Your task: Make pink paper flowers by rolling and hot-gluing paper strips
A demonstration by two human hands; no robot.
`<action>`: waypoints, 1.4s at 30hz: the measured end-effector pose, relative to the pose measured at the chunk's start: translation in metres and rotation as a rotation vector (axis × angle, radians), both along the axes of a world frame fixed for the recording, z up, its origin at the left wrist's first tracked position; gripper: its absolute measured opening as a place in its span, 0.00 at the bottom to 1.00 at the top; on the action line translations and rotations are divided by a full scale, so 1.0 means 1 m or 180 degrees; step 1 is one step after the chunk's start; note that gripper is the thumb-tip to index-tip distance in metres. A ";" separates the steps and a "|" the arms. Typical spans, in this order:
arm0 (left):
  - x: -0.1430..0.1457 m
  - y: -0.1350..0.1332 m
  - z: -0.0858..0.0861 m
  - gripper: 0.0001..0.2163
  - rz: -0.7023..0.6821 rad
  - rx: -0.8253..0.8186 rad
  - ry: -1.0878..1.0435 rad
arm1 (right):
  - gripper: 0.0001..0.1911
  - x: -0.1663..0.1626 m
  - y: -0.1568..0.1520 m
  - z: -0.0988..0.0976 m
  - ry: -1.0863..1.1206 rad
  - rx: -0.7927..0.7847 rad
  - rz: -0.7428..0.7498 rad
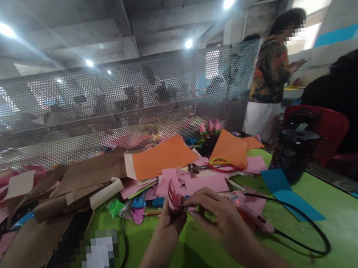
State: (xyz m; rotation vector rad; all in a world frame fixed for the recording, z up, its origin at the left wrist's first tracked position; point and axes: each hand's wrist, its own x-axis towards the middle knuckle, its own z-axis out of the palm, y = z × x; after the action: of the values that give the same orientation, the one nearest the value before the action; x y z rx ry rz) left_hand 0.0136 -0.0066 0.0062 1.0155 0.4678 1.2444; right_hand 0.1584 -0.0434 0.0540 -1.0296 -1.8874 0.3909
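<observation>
My left hand (170, 221) is closed around the base of a rolled pink paper piece (174, 196), which stands upright with layered, curved edges. From the right, my right hand (217, 210) pinches the lower edge of the same piece between thumb and fingers; the exact contact is partly hidden. Just beyond my right hand lies a pink glue gun (254, 216) with a small red light and a black cord. Pink paper sheets (206, 185) are spread behind both hands. Scissors with red and yellow handles (222, 163) rest on the papers farther back.
Orange sheets (159, 158) and brown paper (93, 170) are piled along the back of the green table (192, 264). A blue strip (292, 196) lies at right, near a dark container (294, 151). Behind stands a perforated metal screen (130, 96); a person (270, 73) stands beyond.
</observation>
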 end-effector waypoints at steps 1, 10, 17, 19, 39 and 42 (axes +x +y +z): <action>0.000 0.000 0.000 0.11 -0.0007 -0.0013 -0.0004 | 0.14 0.000 0.000 0.000 0.0005 0.0001 -0.0006; 0.002 0.002 -0.003 0.16 -0.0003 -0.0025 -0.0009 | 0.14 0.001 0.000 -0.001 -0.0013 0.0002 -0.0004; 0.001 0.002 -0.004 0.14 -0.0009 -0.0020 0.0116 | 0.14 0.000 0.001 0.000 -0.0029 0.0017 -0.0016; 0.000 0.001 -0.003 0.16 -0.0041 0.0024 0.0133 | 0.13 -0.001 0.001 0.001 -0.0042 0.0007 -0.0026; -0.001 -0.001 -0.003 0.13 -0.0191 -0.0003 0.0155 | 0.14 0.001 0.000 0.000 0.0058 -0.0133 0.0088; -0.001 0.001 -0.006 0.15 -0.0148 0.0048 0.0177 | 0.14 0.001 0.000 0.001 0.0057 -0.0141 0.0054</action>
State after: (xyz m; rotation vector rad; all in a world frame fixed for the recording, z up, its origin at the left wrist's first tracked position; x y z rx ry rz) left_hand 0.0126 -0.0059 0.0003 1.0705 0.4758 1.1820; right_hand 0.1591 -0.0435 0.0545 -1.0366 -1.8798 0.4520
